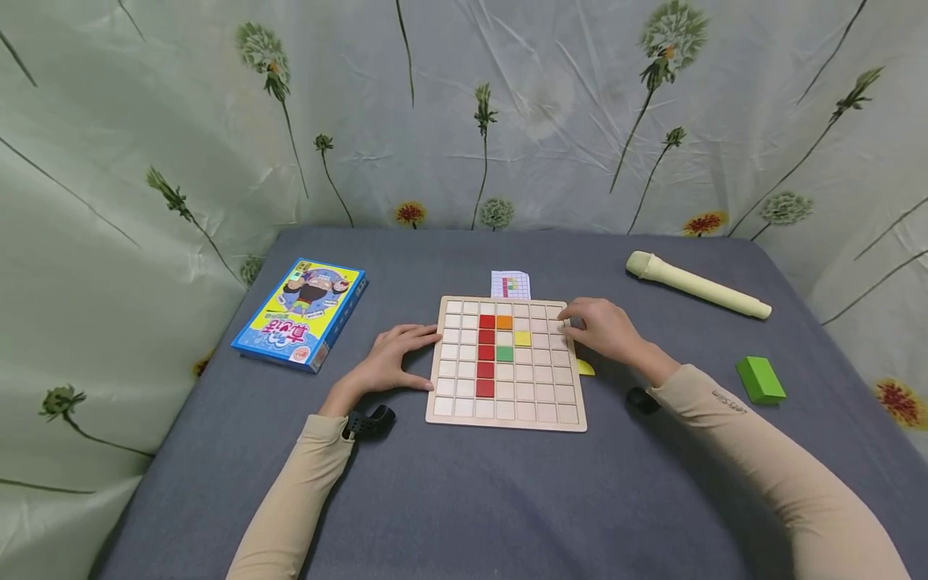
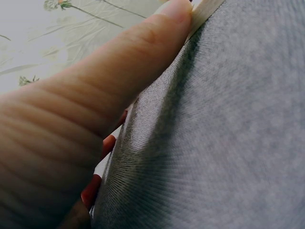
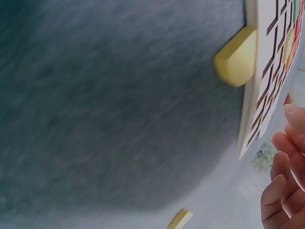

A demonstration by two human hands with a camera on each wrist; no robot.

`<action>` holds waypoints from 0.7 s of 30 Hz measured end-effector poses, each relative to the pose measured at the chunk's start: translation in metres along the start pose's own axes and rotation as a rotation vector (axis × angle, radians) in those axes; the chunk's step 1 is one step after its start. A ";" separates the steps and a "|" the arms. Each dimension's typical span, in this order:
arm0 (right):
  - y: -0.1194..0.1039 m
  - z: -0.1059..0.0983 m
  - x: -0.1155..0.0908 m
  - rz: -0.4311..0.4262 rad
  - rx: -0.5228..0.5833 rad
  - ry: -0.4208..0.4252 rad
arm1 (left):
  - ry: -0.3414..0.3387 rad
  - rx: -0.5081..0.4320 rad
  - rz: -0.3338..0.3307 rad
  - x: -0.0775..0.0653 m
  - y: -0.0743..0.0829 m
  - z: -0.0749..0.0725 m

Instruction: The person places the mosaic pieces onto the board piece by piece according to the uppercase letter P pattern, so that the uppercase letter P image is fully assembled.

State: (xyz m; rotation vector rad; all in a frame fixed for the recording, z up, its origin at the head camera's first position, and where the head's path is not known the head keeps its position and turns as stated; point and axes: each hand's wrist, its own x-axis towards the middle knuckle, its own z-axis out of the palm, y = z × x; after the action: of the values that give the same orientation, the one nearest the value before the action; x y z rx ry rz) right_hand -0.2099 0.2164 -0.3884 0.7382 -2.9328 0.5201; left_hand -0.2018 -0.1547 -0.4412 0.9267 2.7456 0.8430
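A wooden grid board (image 1: pixel 545 416) lies on the table with a column of red tiles (image 1: pixel 485 353) in it. An orange tile (image 1: pixel 503 322), a yellow tile (image 1: pixel 522 338) and a green tile (image 1: pixel 504 354) sit right of that column. At the board's left edge, my left hand (image 1: pixel 384 361) rests its thumb and fingertips against the wood. My right hand (image 1: pixel 607 329) is over the board's upper right corner, fingers loosely bent; no piece shows between them in the right wrist view. A rounded yellow piece (image 3: pixel 237 59) sticks out at the board's right edge.
Behind the board is a small pattern card (image 1: pixel 511 284) with coloured squares. A blue and yellow game box (image 1: pixel 300 312) lies at the left. To the right are a pale, microphone-shaped stick (image 1: pixel 699 286) and a green block (image 1: pixel 760 380). A flowered cloth (image 1: pixel 435 105) hangs behind the table.
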 end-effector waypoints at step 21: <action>0.044 -0.007 -0.019 0.225 -0.110 0.105 | -0.008 -0.001 -0.013 0.000 0.003 -0.002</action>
State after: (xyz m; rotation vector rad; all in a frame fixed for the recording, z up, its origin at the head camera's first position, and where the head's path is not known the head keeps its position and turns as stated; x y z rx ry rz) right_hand -0.2143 0.2637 -0.3984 0.3598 -2.9325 0.3955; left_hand -0.2006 -0.1542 -0.4380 0.9095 2.7415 0.8368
